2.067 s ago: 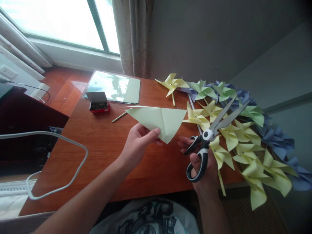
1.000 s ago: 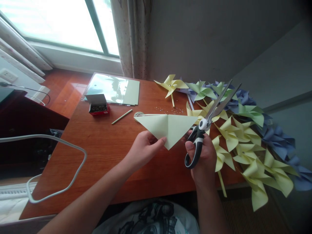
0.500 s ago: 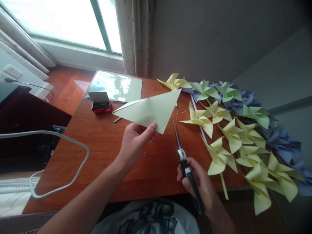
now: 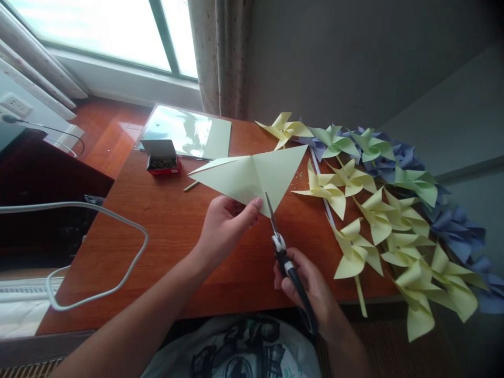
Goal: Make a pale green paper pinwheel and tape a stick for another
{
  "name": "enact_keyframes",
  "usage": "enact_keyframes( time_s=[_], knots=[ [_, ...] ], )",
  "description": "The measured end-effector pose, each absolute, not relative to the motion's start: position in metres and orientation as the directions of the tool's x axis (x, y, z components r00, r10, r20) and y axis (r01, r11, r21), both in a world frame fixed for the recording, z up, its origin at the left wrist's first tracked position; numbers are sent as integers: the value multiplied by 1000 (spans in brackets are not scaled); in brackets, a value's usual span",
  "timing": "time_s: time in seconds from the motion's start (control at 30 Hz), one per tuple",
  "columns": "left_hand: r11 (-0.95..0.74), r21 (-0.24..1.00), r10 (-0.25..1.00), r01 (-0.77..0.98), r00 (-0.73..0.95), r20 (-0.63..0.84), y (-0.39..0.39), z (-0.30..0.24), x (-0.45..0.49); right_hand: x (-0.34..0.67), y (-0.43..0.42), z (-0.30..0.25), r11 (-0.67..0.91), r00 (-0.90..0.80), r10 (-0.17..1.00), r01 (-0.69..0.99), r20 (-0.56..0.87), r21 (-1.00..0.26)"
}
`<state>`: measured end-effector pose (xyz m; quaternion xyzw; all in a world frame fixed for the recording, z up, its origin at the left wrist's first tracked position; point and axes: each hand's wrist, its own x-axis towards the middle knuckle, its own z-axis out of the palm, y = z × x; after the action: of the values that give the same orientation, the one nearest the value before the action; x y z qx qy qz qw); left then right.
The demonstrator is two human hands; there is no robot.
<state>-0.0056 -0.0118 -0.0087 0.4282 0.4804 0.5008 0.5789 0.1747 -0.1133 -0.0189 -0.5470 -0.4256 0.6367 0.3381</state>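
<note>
My left hand (image 4: 232, 220) pinches a pale green sheet of folded paper (image 4: 236, 176) by its lower edge, thumb on top, and holds it up over the table. A crease runs down the paper's middle. In my right hand (image 4: 309, 283) is a pair of scissors (image 4: 291, 273) with black and white handles. Its blades point up and away from me at the paper's lower corner, and one blade lies in front of the sheet. Whether the other blade is behind the paper I cannot tell for sure.
Several yellow paper pinwheels (image 4: 356, 249), with green (image 4: 370, 147) and blue ones (image 4: 459, 231), cover the table's right side. A small red box (image 4: 163, 165) of dark bits stands open at the left, before a shiny plastic sleeve (image 4: 177, 128). A white cable (image 4: 145, 241) loops at the left edge.
The scissors have moved left and up, from beside the paper onto its lower corner. My left hand and the paper have shifted slightly to the right.
</note>
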Motion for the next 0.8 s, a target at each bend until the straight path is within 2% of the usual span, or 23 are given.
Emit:
enact_keyframes(
  time_s=[0.8],
  knots=[
    [93,991,990,-91,110,-83,-13,-6,-4,174,-109,-15,-405,-182,898,19,-401,-914]
  ],
)
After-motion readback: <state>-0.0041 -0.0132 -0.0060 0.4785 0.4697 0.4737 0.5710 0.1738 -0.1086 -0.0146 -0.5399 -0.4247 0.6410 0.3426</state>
